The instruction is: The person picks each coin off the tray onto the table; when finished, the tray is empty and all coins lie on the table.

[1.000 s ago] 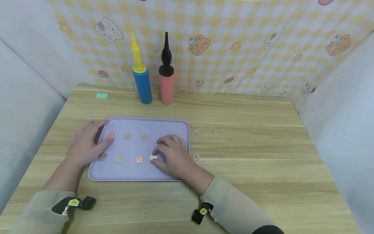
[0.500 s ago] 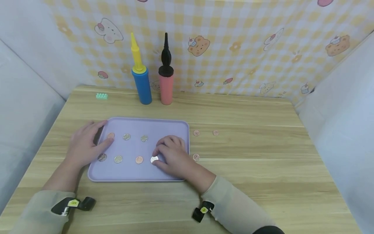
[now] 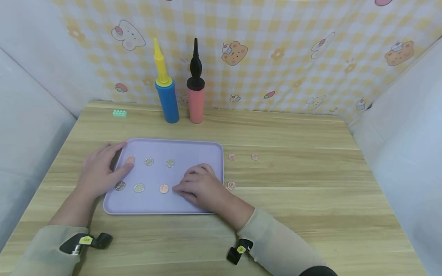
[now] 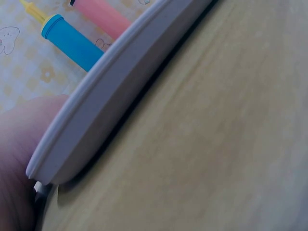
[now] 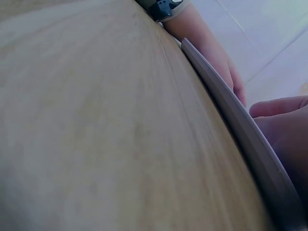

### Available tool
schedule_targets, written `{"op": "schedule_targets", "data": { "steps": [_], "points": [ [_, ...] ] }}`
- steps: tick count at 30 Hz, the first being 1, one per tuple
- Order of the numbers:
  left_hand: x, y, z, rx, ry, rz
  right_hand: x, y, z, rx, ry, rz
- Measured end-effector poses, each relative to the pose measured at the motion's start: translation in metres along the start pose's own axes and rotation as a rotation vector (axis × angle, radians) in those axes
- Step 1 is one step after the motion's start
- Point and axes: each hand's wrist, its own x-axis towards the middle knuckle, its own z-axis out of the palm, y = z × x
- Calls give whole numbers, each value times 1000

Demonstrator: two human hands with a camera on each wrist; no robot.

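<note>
A shallow lilac tray [image 3: 193,149] lies on the wooden table with several coins spread in two rows. My left hand [image 3: 101,170] rests over its left edge, fingers extended and thumb beside a copper coin [image 3: 130,160]. Over the tray's right part, my right hand [image 3: 205,188] has thumb and forefinger together, pinching a silver coin that the fingers hide. Just left of those fingertips lies another copper coin [image 3: 164,188]. Silver coins [image 3: 139,188] lie farther left and in the back row. In the right wrist view the tray's side wall [image 5: 231,106] hides the fingertips.
Right of the tray, three coins [image 3: 231,156] lie on the table [image 3: 304,172]. A blue pump [image 3: 168,103] with a yellow nozzle and a pink pump [image 3: 196,105] with a black nozzle stand at the back. A mint toy brick [image 3: 119,113] lies at back left.
The silver coin was visible between my right thumb and forefinger; now the fingers cover it, with the fingertips closed together slightly farther left. My left hand and the tray stay put.
</note>
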Motion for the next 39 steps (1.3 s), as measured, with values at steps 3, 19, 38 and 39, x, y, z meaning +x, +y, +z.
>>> {"op": "schedule_targets", "data": {
  "steps": [3, 19, 38, 39],
  "points": [
    [0, 0, 0, -4, 3, 1, 0, 0, 1, 11, 22, -2],
    [0, 1, 0, -4, 3, 4, 1, 1, -6, 250, 92, 162],
    [-1, 4, -1, 3, 8, -1, 0, 4, -2, 304, 90, 140],
    [-1, 4, -1, 4, 8, -1, -1, 4, -2, 310, 86, 138]
  ]
}}
